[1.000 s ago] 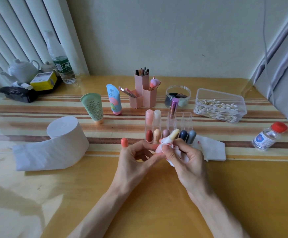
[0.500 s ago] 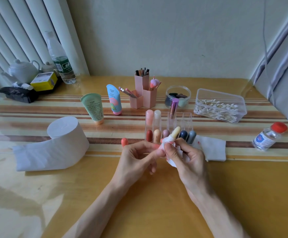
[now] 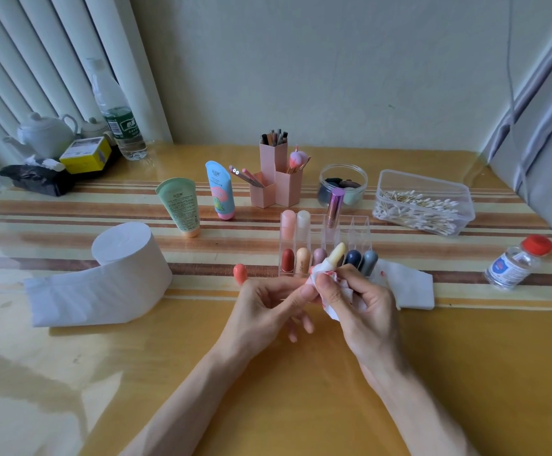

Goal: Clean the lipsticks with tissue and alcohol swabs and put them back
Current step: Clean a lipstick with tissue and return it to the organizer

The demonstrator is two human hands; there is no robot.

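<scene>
A pale yellow lipstick (image 3: 337,255) pokes up out of a crumpled, red-stained tissue (image 3: 320,275) just in front of the clear organizer (image 3: 360,225). My right hand (image 3: 363,311) grips the tissue wrapped round the stick. At its lower end, my left hand (image 3: 261,311) pinches the tissue-wrapped stick between thumb and forefinger. The organizer's front row holds red, peach, mauve, navy and grey lipsticks; the back row holds a pink, a white and a purple one. An orange-red cap (image 3: 240,273) stands on the table left of my left hand.
A folded tissue (image 3: 409,287) lies right of my hands, with the red-capped alcohol bottle (image 3: 514,263) farther right. A cotton swab box (image 3: 422,205), a jar, pink brush holders (image 3: 274,179) and two tubes stand behind. A tissue roll (image 3: 126,268) lies at left.
The tissue has slid down the yellow lipstick, baring more of its tip. My left hand's lower fingers have uncurled a little. Both hands stay in the same spot.
</scene>
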